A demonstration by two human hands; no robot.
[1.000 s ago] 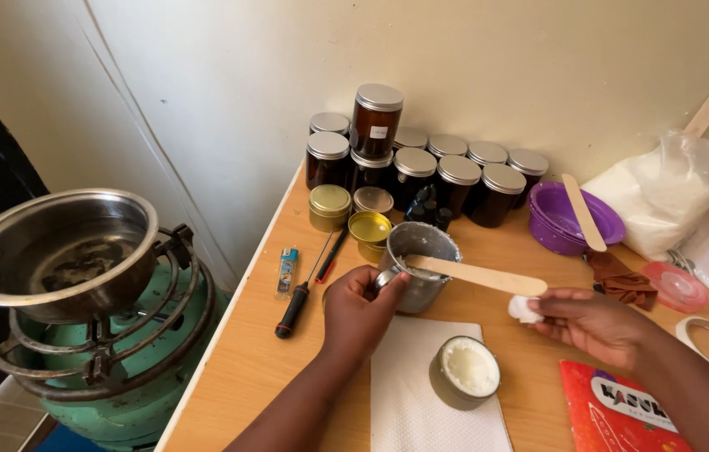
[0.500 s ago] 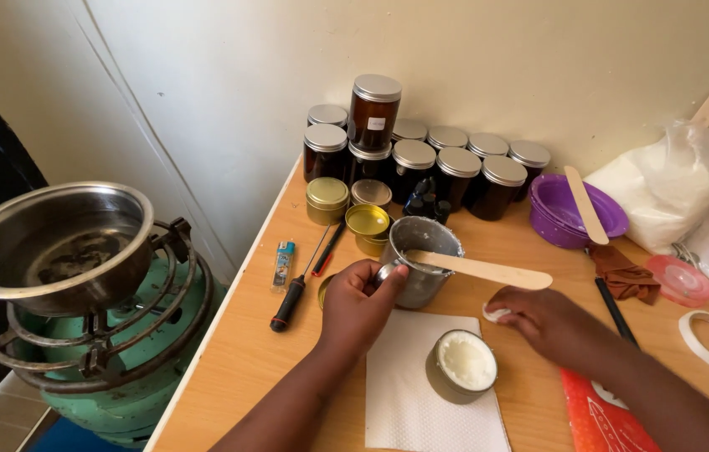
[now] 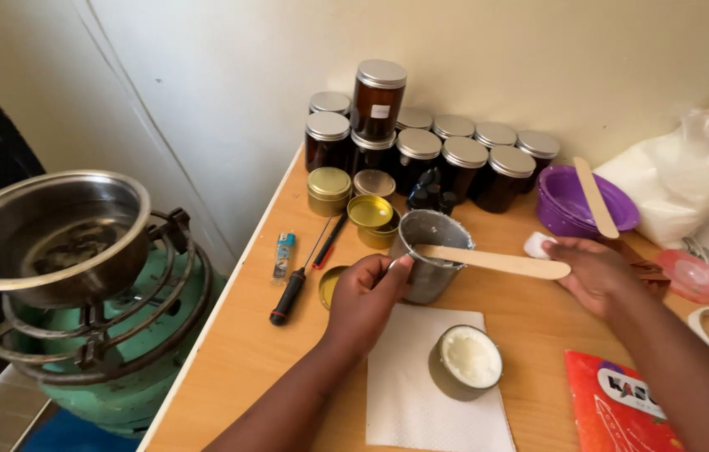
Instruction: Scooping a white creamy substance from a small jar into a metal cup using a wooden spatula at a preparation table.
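- Left hand [image 3: 368,293] is closed around the handle side of a small metal cup [image 3: 430,255], holding it upright on the wooden table [image 3: 237,351].
- Right hand [image 3: 593,272] lies palm down, fingers curled, pinching a small white wad [image 3: 538,244] at its fingertips.
- Between the two hands a flat wooden stick [image 3: 497,262] rests across the cup's rim, its far end touching the right hand's thumb side.
- Just below both hands sits a round tin of white cream [image 3: 466,361] on a white paper napkin [image 3: 421,393].
- Beyond the left hand stand dark jars with silver lids [image 3: 421,155] and a few gold tins [image 3: 329,188].
- Left of the left hand lie a black-handled screwdriver [image 3: 294,289] and a small lighter [image 3: 284,254].
- Past the right hand is a purple bowl [image 3: 568,205] with a second stick laid on it.
- Far to the left, a steel pot [image 3: 53,230] sits on a green gas burner [image 3: 111,368].
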